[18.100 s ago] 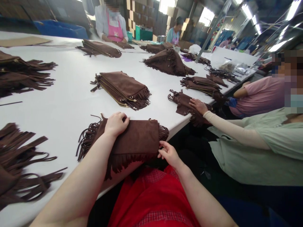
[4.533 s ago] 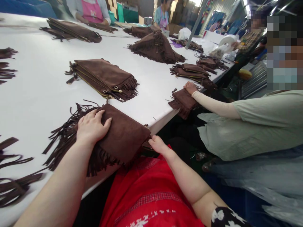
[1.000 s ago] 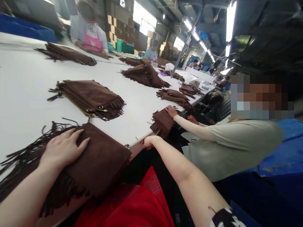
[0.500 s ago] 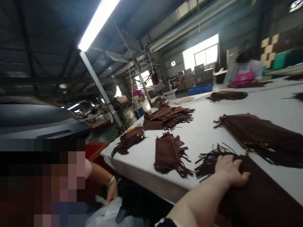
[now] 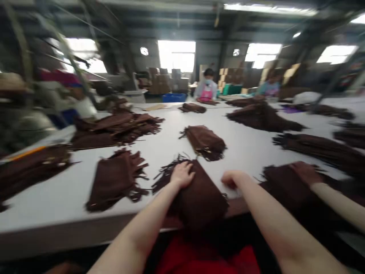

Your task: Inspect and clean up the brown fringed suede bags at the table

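Note:
My left hand (image 5: 182, 174) lies with spread fingers on a dark brown fringed bag (image 5: 201, 198) at the table's near edge. The bag's fringe points to the far left, under and beside that hand. Just right of the bag, my right hand (image 5: 233, 179) is curled over the white tabletop, apart from the bag. Blur and the hand itself hide what its fingers hold, if anything. Another fringed bag (image 5: 110, 180) lies to the left, and a small stack of bags (image 5: 203, 140) sits straight ahead.
At right a co-worker's hand (image 5: 306, 173) rests on another brown bag (image 5: 282, 182). A heap of bags (image 5: 114, 127) is at the back left. More brown pieces (image 5: 265, 114) lie at the back right of the white table (image 5: 165, 148). A person in a pink apron (image 5: 207, 91) sits opposite.
The view has swung right and levelled. My right hand and a co-worker's hand at right have come into view. My left hand still lies on the brown bag.

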Motion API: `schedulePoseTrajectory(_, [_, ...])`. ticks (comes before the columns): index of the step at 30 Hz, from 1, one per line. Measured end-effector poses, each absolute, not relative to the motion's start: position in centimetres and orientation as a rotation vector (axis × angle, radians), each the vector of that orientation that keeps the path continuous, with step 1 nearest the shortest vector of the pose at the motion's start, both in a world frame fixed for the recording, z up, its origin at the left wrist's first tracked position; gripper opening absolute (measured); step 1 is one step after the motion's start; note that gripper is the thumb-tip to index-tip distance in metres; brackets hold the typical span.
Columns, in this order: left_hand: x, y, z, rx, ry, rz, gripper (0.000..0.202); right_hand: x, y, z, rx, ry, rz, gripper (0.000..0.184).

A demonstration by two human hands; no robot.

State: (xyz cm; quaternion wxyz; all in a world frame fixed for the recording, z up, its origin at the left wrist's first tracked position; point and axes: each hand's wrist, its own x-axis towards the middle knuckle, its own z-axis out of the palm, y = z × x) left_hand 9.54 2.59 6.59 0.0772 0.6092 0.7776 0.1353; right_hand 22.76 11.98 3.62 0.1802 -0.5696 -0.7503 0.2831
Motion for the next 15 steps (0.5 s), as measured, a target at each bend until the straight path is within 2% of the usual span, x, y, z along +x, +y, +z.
schedulePoseTrajectory(2, [8.3,4.6,3.8,1.984,2.250,0.411,0.052,29.7,13.7,4.2,-1.868,-2.173,0.804,0.015])
schedulePoseTrajectory(4, [7.6,5.8,1.4,2.086,2.233,0.387,0.057,32.3,14.1,5.3,-1.987,-2.251,0.858,0.007])
schedulePoseTrajectory(8, [6.9,5.6,0.0,2.133,2.235,0.351,0.060,31.2,12.0,6.7,-1.820,-2.430,0.929,0.006])
schedulePoseTrajectory(12, [6.7,5.4,0.4,2.138,2.263,0.346,0.062,33.1,6.6,4.9,-1.449,-2.295,0.776,0.023])
schedulePoseTrajectory(15, [6.6,5.7,0.3,2.177,2.249,0.364,0.063,35.8,2.3,1.9,-1.481,-2.064,0.749,0.033])
